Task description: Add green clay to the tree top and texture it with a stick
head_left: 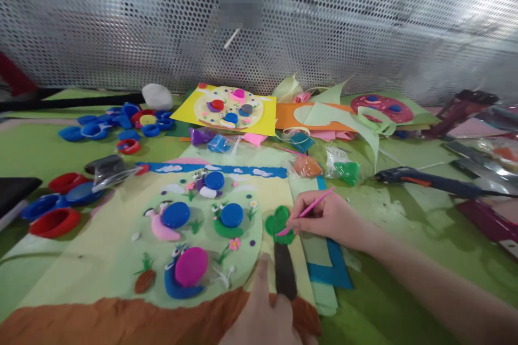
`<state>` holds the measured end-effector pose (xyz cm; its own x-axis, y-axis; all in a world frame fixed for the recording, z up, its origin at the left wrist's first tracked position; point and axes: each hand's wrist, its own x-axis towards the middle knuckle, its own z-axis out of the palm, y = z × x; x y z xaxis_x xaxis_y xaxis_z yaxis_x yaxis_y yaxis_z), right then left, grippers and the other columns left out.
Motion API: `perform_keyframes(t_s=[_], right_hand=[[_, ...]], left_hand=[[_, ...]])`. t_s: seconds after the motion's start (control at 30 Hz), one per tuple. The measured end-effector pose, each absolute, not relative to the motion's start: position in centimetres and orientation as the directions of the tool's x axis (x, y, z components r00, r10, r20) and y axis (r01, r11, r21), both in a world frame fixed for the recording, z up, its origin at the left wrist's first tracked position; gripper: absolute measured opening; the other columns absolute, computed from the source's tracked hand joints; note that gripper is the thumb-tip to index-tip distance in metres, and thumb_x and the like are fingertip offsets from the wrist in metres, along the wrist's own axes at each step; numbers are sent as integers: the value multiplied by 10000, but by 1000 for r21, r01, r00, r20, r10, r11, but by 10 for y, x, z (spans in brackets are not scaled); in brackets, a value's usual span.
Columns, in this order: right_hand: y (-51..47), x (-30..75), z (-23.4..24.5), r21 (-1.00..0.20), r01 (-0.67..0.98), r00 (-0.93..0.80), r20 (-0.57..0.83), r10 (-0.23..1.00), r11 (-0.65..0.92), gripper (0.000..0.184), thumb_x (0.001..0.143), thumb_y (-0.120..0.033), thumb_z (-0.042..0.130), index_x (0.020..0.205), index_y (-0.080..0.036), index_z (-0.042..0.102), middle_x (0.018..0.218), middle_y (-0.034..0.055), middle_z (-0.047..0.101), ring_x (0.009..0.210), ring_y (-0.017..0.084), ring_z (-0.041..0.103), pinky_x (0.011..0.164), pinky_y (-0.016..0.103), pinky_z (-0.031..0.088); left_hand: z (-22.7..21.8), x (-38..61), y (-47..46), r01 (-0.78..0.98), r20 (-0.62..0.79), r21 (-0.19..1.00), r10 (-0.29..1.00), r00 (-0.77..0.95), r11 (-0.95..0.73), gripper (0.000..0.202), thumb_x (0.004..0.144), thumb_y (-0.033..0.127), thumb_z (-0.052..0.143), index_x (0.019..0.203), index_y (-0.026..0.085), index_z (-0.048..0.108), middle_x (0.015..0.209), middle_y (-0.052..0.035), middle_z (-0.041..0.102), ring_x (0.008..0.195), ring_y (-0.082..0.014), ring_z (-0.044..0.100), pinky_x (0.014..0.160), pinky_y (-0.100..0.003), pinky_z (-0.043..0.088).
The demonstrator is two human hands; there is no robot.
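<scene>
My right hand (324, 218) grips a thin pink stick tool (309, 209), its tip resting on the green clay treetop (278, 223). Below the treetop runs a dark brown clay trunk (284, 272). My left hand (265, 312) lies at the bottom edge with a finger pressed on the pale green paper (97, 259) beside the trunk. The paper carries clay snails topped with bottle caps: blue ones (175, 214) (231, 215) and a magenta one (191, 266). A brown strip (121, 323) runs along its lower edge.
Several loose blue and red bottle caps (117, 124) lie at the far left. A yellow sheet with another cap craft (226, 108) lies at the back. Small bags of clay (347, 171), paper scraps and a glue gun (424, 180) lie to the right. Perforated metal wall behind.
</scene>
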<state>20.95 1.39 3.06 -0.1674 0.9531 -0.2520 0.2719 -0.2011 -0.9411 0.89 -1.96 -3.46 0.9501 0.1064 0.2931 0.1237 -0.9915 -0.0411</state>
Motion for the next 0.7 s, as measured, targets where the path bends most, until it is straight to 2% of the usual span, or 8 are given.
perform_keyframes(t_s=[0.23, 0.37, 0.53, 0.7], right_hand=[[14, 207, 29, -946, 246, -176, -255, 951, -209, 206, 635, -291, 736, 639, -158, 578, 595, -17, 627, 574, 93, 582, 553, 209, 443], [14, 203, 29, -942, 278, -126, -231, 965, -189, 193, 643, -273, 726, 634, -159, 570, 616, -13, 626, 567, 89, 559, 527, 205, 415], [14, 201, 29, -946, 277, -93, -201, 975, -169, 186, 664, -276, 704, 632, -160, 563, 626, -3, 628, 596, 103, 577, 550, 217, 427], [16, 202, 24, -945, 292, -63, -172, 983, -147, 166, 664, -249, 696, 621, -162, 562, 619, -4, 632, 575, 102, 561, 531, 216, 417]], left_hand=[[-15, 15, -14, 145, 347, -112, 98, 933, -983, 254, 770, 217, 484, 517, 194, 471, 408, 69, 489, 422, -100, 405, 845, -490, 410], [-7, 18, -14, 127, 356, -153, 65, 932, -980, 261, 715, 173, 519, 480, 187, 406, 344, 84, 432, 404, -93, 389, 796, -457, 452], [-1, 19, -16, 118, 350, -209, 38, 936, -971, 294, 653, 143, 547, 446, 178, 342, 295, 84, 401, 374, -95, 391, 722, -477, 502], [3, 23, -14, 140, 388, -238, 38, 921, -961, 292, 583, 133, 550, 395, 163, 328, 274, 82, 387, 341, -84, 389, 642, -436, 557]])
